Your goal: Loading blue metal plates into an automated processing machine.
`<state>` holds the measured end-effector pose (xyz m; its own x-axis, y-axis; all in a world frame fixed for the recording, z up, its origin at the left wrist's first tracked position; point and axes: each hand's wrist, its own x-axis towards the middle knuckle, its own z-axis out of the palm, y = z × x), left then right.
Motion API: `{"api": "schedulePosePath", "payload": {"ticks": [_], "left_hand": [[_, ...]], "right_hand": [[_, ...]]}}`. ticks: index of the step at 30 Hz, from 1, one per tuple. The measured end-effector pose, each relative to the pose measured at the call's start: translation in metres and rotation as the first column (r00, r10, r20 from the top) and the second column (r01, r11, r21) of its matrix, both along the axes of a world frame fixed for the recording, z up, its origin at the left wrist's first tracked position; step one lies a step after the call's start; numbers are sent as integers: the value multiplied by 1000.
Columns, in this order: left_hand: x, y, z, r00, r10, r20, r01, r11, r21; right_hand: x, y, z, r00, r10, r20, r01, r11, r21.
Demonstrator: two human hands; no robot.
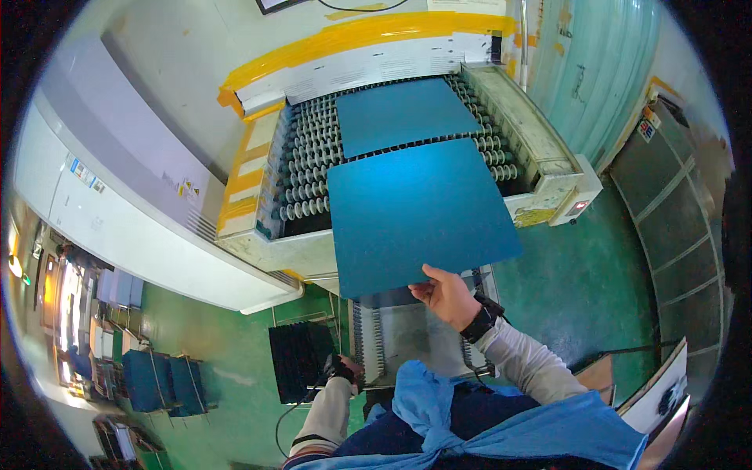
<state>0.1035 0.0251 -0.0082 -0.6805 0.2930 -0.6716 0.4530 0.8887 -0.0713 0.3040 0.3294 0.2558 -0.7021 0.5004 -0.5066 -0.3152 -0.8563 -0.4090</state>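
Observation:
My right hand (446, 298) pinches the near edge of a flat blue panel (423, 211), thumb on top and fingers below. The panel's far part lies over the front end of a roller conveyor (307, 207), while its near part juts out toward me. Behind it, a second blue panel (403, 115) rests flat on the rollers. Low down, my left hand (350, 374) is beside a rack of upright dark panels (301, 360); its fingers are mostly hidden, so its grip does not show. Dark bands circle both wrists.
Below the held panel stands a metal slotted rack (415, 337). A white cabinet (149, 227) flanks the conveyor at left. Racked blue panels (149, 380) stand farther left on the green floor (576, 274). Framed mesh panels (666, 227) lean at right, with boards (654, 388) near my right arm.

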Motion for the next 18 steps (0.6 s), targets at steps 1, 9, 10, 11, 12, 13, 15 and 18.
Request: {"api": "schedulePosePath", "payload": {"ticks": [1, 9, 10, 11, 12, 13, 15, 18], "left_hand": [[1, 3, 9, 1000, 14, 8, -14, 999, 29], [12, 16, 43, 995, -8, -102, 7, 1000, -18], [10, 20, 48, 995, -12, -100, 10, 1000, -18], [8, 25, 51, 997, -55, -47, 53, 997, -50], [6, 31, 53, 995, -101, 9, 101, 992, -77], [5, 32, 47, 992, -120, 38, 123, 989, -86], [-2, 17, 4, 989, -150, 17, 151, 984, -97], [-19, -27, -63, 983, -128, -131, 113, 987, -116]], "right_hand": [[1, 3, -1, 1000, -11, -6, 11, 1000, 0], [-5, 7, -3, 999, -32, 17, 31, 998, 62], [-5, 9, -4, 999, -31, 16, 30, 997, 68], [-2, 10, -5, 999, -38, 18, 36, 997, 68], [1, 11, -6, 998, -50, 25, 48, 997, 67], [4, 12, -3, 998, -59, 30, 57, 996, 66], [1, 10, 4, 999, -46, 23, 44, 996, 75], [-17, 1, 7, 1000, 16, 15, -17, 998, 67]]}}
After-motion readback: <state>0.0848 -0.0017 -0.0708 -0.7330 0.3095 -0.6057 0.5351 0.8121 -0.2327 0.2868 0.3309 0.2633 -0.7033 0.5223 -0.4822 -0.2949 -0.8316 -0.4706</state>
